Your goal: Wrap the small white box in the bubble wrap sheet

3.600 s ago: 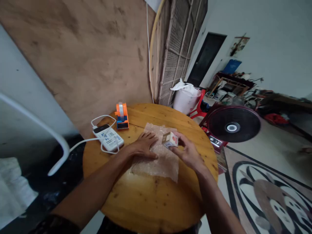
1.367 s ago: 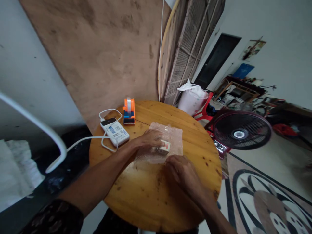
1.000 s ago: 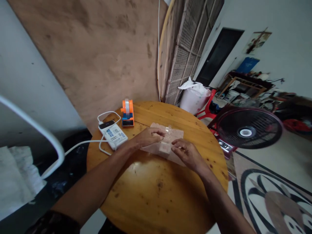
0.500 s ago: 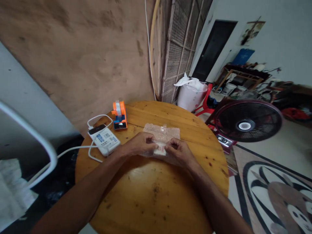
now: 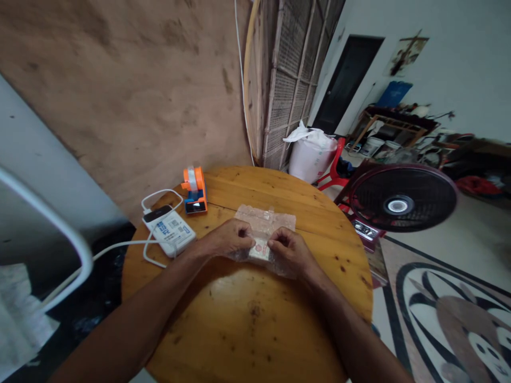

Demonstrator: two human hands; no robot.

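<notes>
A sheet of clear bubble wrap (image 5: 265,217) lies on the round wooden table, with a small white box (image 5: 261,248) bearing red print on its near part. My left hand (image 5: 235,237) is closed in a pinch on the wrap, thumb at the box's left side. Opposite it, my right hand (image 5: 288,246) pinches the wrap by the box's right side, its fingers curled. Wrap shows out past both hands toward me. The undersides of both hands are hidden.
An orange and blue tape dispenser (image 5: 195,190) stands at the table's back left. Near it a white box (image 5: 175,232) carries a phone with a white cable. A dark red fan (image 5: 399,199) stands beyond the table's right edge (image 5: 361,266).
My hands have moved slightly apart, so more of the small white box and its red print shows. Wrap beside my right hand is more exposed. The camera has shifted a little.
</notes>
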